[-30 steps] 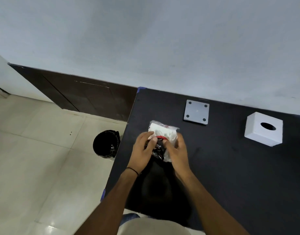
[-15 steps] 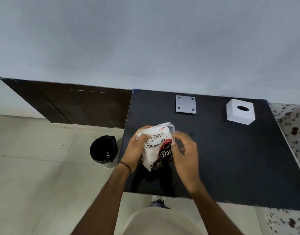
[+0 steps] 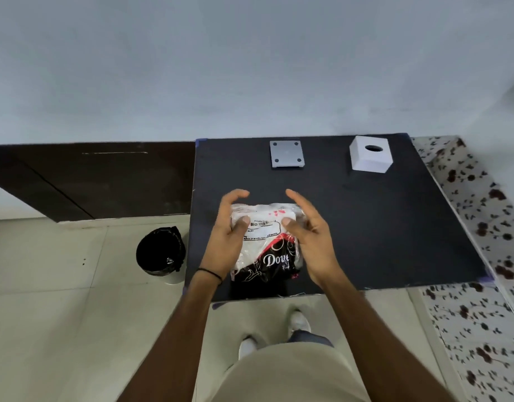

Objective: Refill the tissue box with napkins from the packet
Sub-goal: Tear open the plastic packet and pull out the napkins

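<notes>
At the near edge of the worktop (image 3: 395, 227): you hold the packet (image 3: 265, 242) up between both hands, just above the dark surface at about 6 o'clock from its middle.
Left hand (image 3: 226, 230): your grip is clamped on the packet's left side, thumb pressed on the white label, fingers curled round the far edge.
Right hand (image 3: 308, 236): your thumb rests on the packet's upper right corner, but the fingers stand spread and lifted; I judge this a loose hold, not a full clamp.
Packet: clear crinkled wrap, white above, dark print below; whether it is open yet I cannot tell.
Risk, slip: the wrap looks slick, and with one hand doing most of the holding it could slide out and drop off the near edge to the floor.
Risk, tear: pull the wrap apart too sharply and the napkins inside may burst out and scatter.
Bin (image 3: 160, 252): on the floor at 9 o'clock from the packet, close to the worktop's left edge; loose napkins going that way could land in it.
Grey plate (image 3: 286, 154): flat at 12 o'clock, well apart.
Tissue box (image 3: 370, 153): at 1 o'clock near the far edge, hole up, well apart from your hands; a long carry for a loose stack, so napkins could slump or drop on the way.
</notes>
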